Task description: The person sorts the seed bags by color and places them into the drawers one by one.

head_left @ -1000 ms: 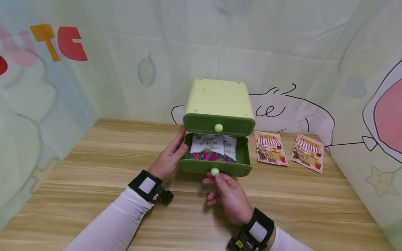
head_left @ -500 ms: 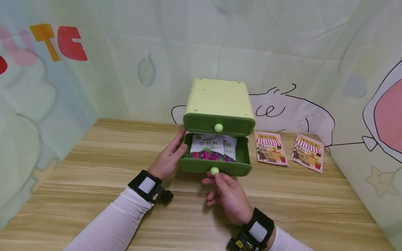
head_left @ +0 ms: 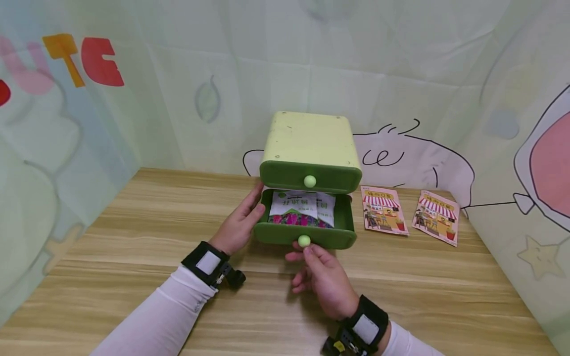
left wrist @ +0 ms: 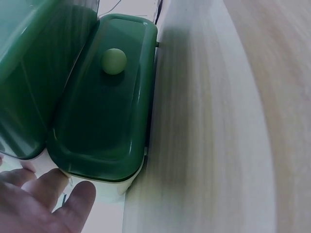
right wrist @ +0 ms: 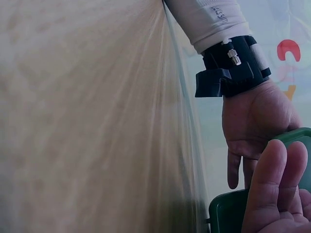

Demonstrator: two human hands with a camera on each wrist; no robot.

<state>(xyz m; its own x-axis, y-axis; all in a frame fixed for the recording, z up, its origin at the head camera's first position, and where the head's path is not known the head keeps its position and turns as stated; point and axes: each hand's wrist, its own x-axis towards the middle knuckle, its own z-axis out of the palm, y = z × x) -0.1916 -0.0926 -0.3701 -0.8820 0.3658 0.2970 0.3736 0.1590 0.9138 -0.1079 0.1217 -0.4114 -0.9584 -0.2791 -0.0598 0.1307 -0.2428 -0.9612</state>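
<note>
A small chest of drawers with a pale yellow body (head_left: 311, 136) stands near the back wall in the head view. Its upper drawer (head_left: 285, 174) is closed. The lower green drawer (head_left: 280, 235) is pulled out, with white seed-style packets (head_left: 293, 203) showing flowers lying inside. At the chest's left side rests my left hand (head_left: 238, 225), fingers extended along it and thumb near the drawer's edge. My right hand (head_left: 331, 282) pinches the round light-green lower knob (head_left: 304, 241) between thumb and forefinger; its other fingers hang loosely below. In the right wrist view, right fingers (right wrist: 265, 182) partly hide the drawer.
Two pink booklets or packets, a left one (head_left: 384, 210) and a right one (head_left: 436, 217), lie on the wooden table (head_left: 147, 237) to the right of the chest. A printed cloth backdrop (head_left: 178, 99) rises behind the table and along its sides.
The lower drawer has shifted very slightly inward toward the chest, and my right hand has moved along with its knob. My left hand stays where it was.
</note>
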